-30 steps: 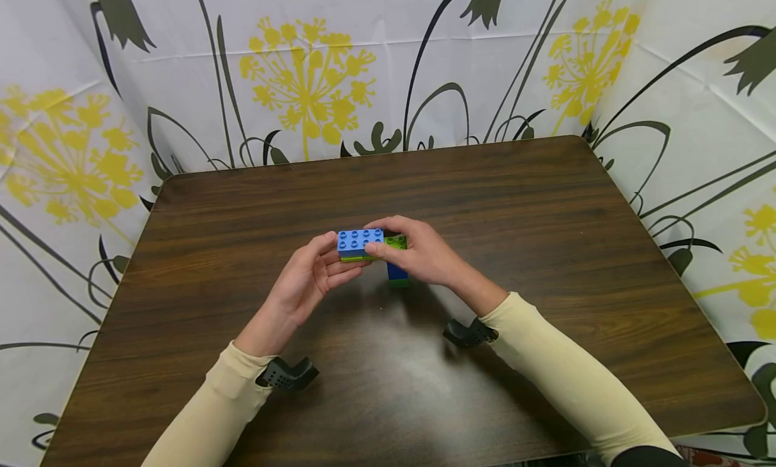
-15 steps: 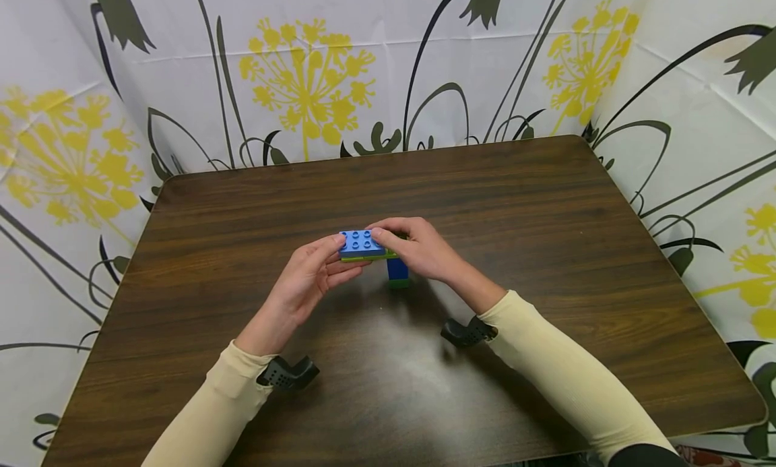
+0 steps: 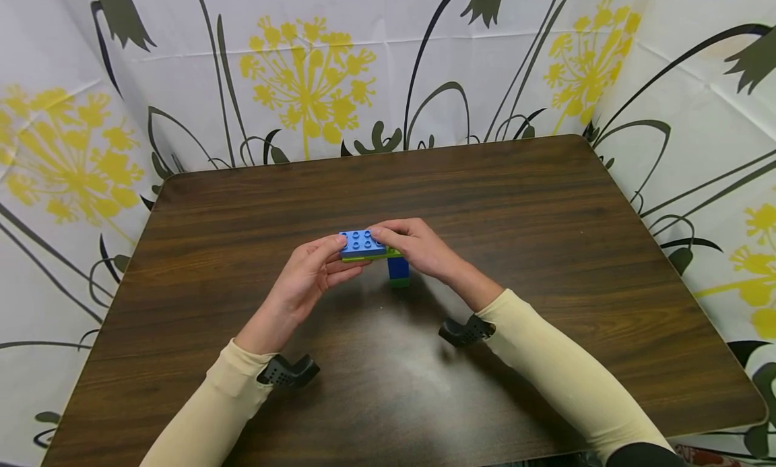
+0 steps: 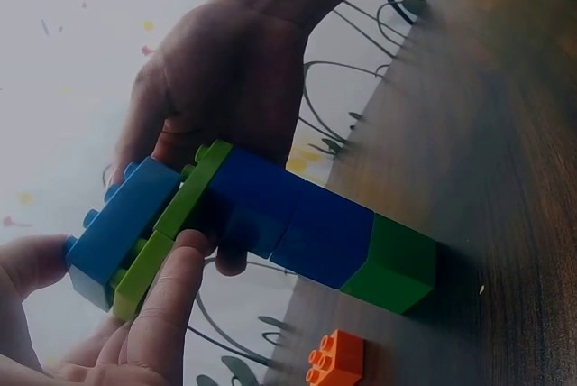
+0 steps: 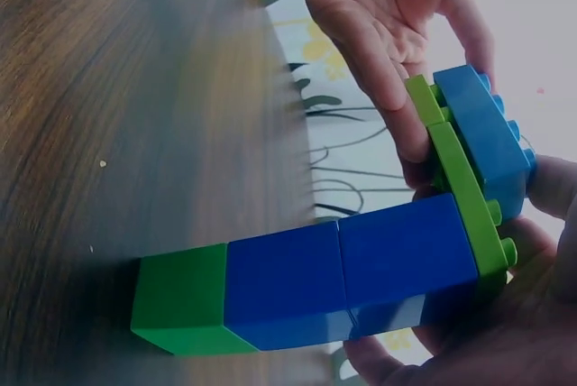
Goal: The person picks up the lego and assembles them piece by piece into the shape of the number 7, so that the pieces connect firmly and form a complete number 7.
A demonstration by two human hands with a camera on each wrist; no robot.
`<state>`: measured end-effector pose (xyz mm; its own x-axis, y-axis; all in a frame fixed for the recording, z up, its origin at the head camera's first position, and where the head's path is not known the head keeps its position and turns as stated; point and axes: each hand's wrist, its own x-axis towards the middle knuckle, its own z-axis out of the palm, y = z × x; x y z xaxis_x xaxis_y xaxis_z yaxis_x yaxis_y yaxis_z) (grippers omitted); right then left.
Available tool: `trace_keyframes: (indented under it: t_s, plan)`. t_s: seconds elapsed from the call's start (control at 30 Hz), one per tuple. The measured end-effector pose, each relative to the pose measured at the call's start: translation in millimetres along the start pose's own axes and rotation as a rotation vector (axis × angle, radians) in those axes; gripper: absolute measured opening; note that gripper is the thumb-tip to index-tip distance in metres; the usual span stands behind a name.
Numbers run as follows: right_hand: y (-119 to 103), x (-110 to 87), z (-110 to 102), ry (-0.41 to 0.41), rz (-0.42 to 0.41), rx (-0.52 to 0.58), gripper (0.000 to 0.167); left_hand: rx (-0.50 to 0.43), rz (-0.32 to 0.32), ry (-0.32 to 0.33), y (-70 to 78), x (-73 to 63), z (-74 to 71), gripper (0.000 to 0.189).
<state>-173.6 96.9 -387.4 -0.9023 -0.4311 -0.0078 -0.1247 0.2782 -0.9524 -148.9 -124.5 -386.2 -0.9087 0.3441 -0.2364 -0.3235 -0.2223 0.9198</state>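
Observation:
A light blue brick point(image 3: 362, 242) with studs lies over lime green plates point(image 5: 464, 189). Lime studs show in a narrow gap under it in both wrist views. The plates cap a tower of two dark blue bricks point(image 5: 288, 282) on a green brick point(image 5: 185, 296), which stands on the table, and they jut out leftward. My left hand point(image 3: 303, 278) pinches the overhanging end, its thumb on the light blue brick and fingers under the plates. My right hand point(image 3: 427, 248) grips the other end, thumb on the light blue brick and fingers behind the tower.
An orange brick point(image 4: 336, 359) lies on the table near the tower in the left wrist view; the head view does not show it. The wood-grain table point(image 3: 515, 204) is bordered at the back and sides by a floral curtain point(image 3: 376, 69).
My left thumb has come onto the light blue brick's left end. My right thumb has shifted to its right end, and the brick has moved slightly right.

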Motion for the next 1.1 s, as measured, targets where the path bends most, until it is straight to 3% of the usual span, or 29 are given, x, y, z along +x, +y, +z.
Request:
trace_keyframes:
  t_s: [0.4, 0.9, 1.1]
  plan:
    - [-1.2, -1.0, 1.5, -0.012, -0.025, 0.016, 0.036, 0.014, 0.030, -0.015, -0.8, 1.5, -0.7, 0.037]
    - [2.4, 0.6, 0.1, -0.023, -0.038, 0.012, 0.036, -0.009, 0.001, 0.027, -0.7, 4.0, 1.3, 0.050]
    - [3.9, 0.9, -0.3, -0.021, -0.024, 0.019, 0.037, -0.019, -0.004, 0.013, -0.7, 4.2, 0.9, 0.049]
